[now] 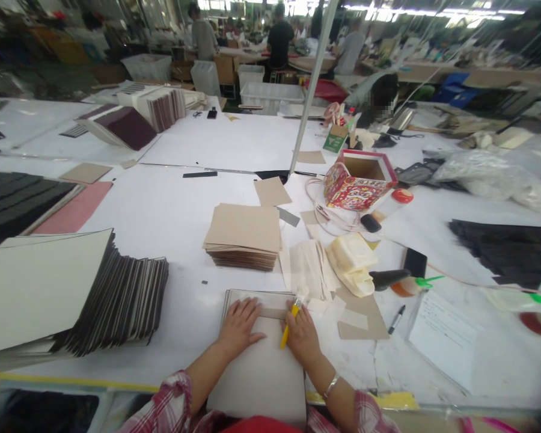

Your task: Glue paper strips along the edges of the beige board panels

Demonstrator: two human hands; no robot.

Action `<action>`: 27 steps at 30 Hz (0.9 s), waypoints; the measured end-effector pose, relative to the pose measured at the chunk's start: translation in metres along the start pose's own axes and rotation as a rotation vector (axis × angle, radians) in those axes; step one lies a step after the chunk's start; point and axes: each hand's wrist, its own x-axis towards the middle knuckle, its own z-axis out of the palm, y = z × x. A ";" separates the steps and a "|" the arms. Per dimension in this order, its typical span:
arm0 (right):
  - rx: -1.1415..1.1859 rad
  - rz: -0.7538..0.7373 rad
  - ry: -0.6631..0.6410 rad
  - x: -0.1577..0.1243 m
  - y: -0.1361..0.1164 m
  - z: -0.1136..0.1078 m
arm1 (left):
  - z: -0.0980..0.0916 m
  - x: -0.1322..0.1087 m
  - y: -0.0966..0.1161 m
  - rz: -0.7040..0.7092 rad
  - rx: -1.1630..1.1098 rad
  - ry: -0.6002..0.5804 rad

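Note:
My left hand [241, 328] lies flat, fingers spread, on a pale grey board [256, 379] that reaches the table's front edge. A beige strip [273, 310] crosses the board's far end, between my two hands. In my right hand [304, 334] is a small brush with a yellow handle [290, 328], its pale bristles pointing away from me. That hand rests on the right side of the board. Just beyond is a stack of brown cardboard sheets [243, 231]. Loose cream fabric strips [309, 270] lie to its right.
A big stack of dark-edged boards [117, 300] stands at left. To the right are a yellowish cloth bundle [351, 258], a marker [397, 320], a written sheet [444, 337] and a red patterned box [358, 183]. A metal pole [313, 84] rises mid-table. A co-worker [379, 96] bends over the far side.

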 end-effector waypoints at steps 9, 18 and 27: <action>0.076 0.095 0.007 -0.005 0.004 0.001 | 0.017 0.000 -0.006 -0.076 -0.023 -0.008; 0.133 0.537 0.004 0.036 0.004 0.003 | 0.019 0.002 -0.005 -0.102 -0.039 -0.035; 0.043 0.451 -0.053 0.043 0.011 0.003 | 0.019 0.001 -0.007 -0.109 -0.012 -0.041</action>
